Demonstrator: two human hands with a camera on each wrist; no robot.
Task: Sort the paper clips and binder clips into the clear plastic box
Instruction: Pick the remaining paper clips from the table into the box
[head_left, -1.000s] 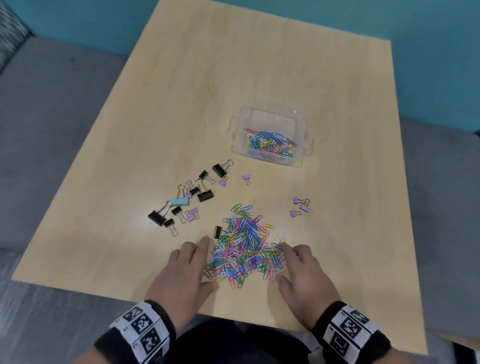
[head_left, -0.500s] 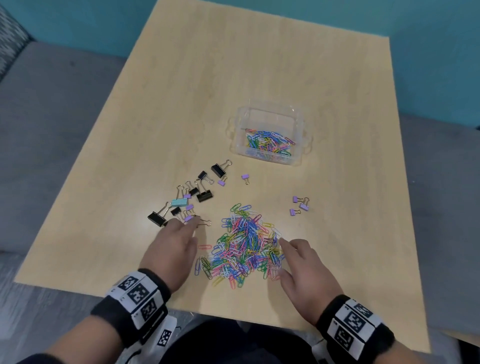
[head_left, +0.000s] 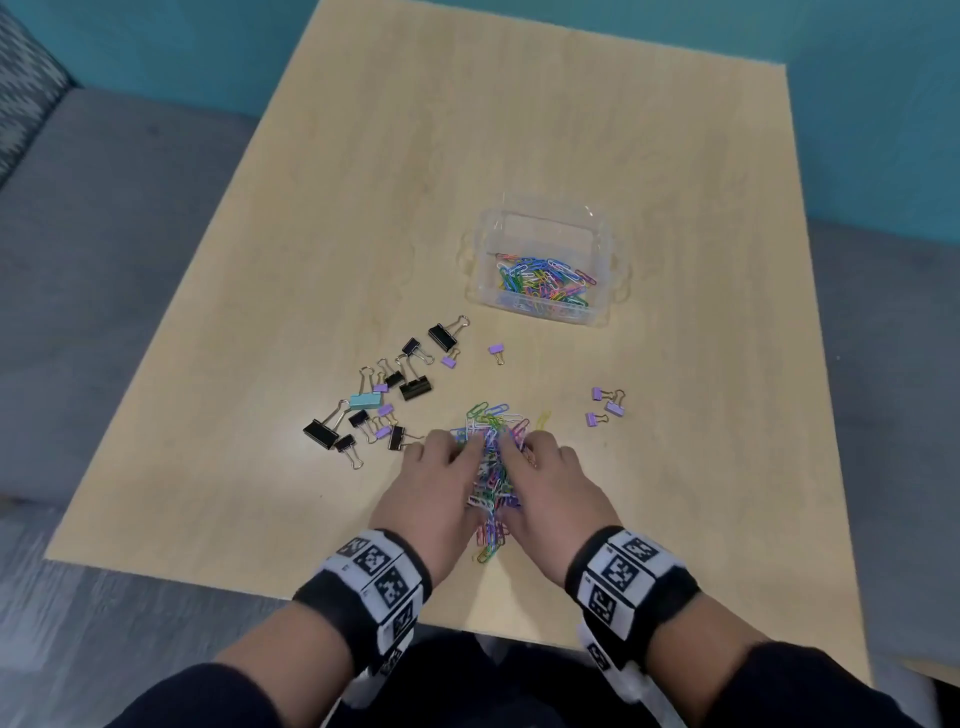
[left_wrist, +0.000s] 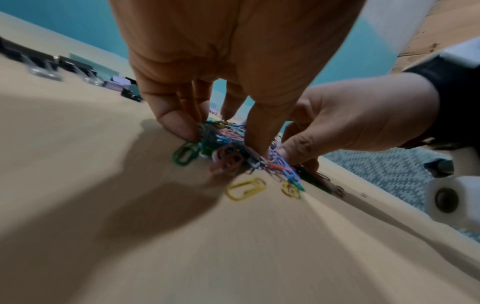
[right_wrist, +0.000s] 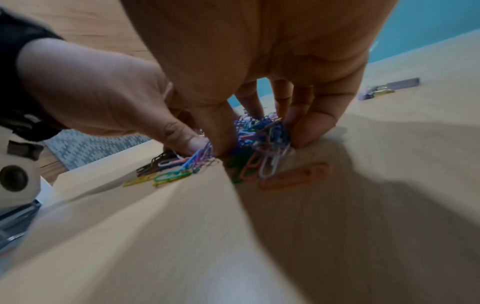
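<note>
Black, teal and purple binder clips (head_left: 387, 397) are left loose on the surface (head_left: 519, 130); the paper clips (head_left: 491, 467) heap is bunched between left hand (head_left: 431, 499) and right hand (head_left: 553, 499), fingers (left_wrist: 179, 123) curled round it. Some paper clips are already held in the clear plastic box (head_left: 543, 228), far right.

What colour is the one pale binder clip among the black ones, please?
Light teal binder clip, clearest in the head view.
</note>
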